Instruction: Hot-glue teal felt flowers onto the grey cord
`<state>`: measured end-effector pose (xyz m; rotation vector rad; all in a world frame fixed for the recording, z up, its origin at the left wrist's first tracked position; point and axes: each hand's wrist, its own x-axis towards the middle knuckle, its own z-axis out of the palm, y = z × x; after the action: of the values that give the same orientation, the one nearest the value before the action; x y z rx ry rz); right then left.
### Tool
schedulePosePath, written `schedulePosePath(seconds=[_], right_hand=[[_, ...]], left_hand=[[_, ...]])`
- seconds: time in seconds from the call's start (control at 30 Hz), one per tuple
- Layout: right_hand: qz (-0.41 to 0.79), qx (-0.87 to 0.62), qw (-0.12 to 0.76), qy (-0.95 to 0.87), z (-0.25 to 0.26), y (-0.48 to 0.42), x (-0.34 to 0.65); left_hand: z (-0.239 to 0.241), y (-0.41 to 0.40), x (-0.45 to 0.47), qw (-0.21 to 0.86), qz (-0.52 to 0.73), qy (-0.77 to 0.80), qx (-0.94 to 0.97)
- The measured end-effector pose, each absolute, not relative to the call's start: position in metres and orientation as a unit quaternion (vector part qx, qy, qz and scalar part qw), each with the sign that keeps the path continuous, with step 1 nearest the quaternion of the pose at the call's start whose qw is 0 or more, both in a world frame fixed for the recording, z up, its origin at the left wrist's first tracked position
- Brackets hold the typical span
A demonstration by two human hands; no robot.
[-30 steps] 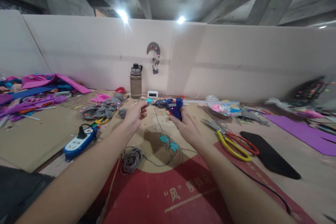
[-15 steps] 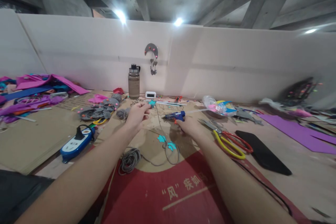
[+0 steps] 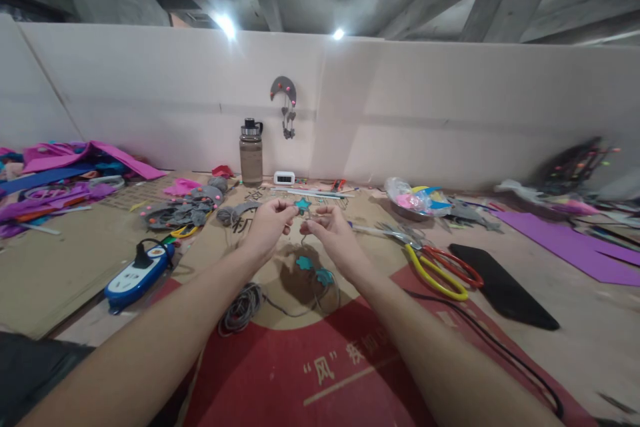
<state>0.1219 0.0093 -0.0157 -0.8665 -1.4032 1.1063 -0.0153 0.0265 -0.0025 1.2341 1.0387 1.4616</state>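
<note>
My left hand [image 3: 273, 227] pinches a small teal star [image 3: 303, 205] by its edge, above the middle of the cardboard. Close beside it, my right hand [image 3: 335, 235] has its thumb and fingers closed on the grey cord [image 3: 303, 238] just under the star. Two more teal shapes, a left one [image 3: 303, 263] and a right one [image 3: 325, 277], lie on the cardboard below my hands among loops of cord. A coil of grey cord [image 3: 242, 307] rests by my left forearm. The glue gun is mostly hidden behind my right hand; its glue stick [image 3: 371, 230] pokes out.
Right of my arm lie scissors [image 3: 437, 273] with red and yellow handles and a black phone [image 3: 503, 287]. On the left are a blue-and-white power strip [image 3: 140, 275] and grey felt pieces [image 3: 193, 208]. A water bottle [image 3: 251, 157] and small clock [image 3: 284, 178] stand near the wall.
My right hand has let go of the blue glue gun and moved left and up to the cord beside the star. My left hand, still holding the star, has shifted slightly right.
</note>
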Motion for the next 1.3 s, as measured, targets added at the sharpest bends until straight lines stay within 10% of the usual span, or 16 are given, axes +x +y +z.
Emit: schedulePosePath(seconds=[0.53,1.3], right_hand=[[0.16,-0.462,0.527,-0.695,-0.005,0.003,0.133],[0.118,-0.504,0.472,-0.713,-0.002,0.0,0.133]], left_hand=[[0.0,0.023,-0.014,0.534,0.575,0.42,0.455],[0.006,0.017,-0.007,0.563,0.594,0.4,0.412]])
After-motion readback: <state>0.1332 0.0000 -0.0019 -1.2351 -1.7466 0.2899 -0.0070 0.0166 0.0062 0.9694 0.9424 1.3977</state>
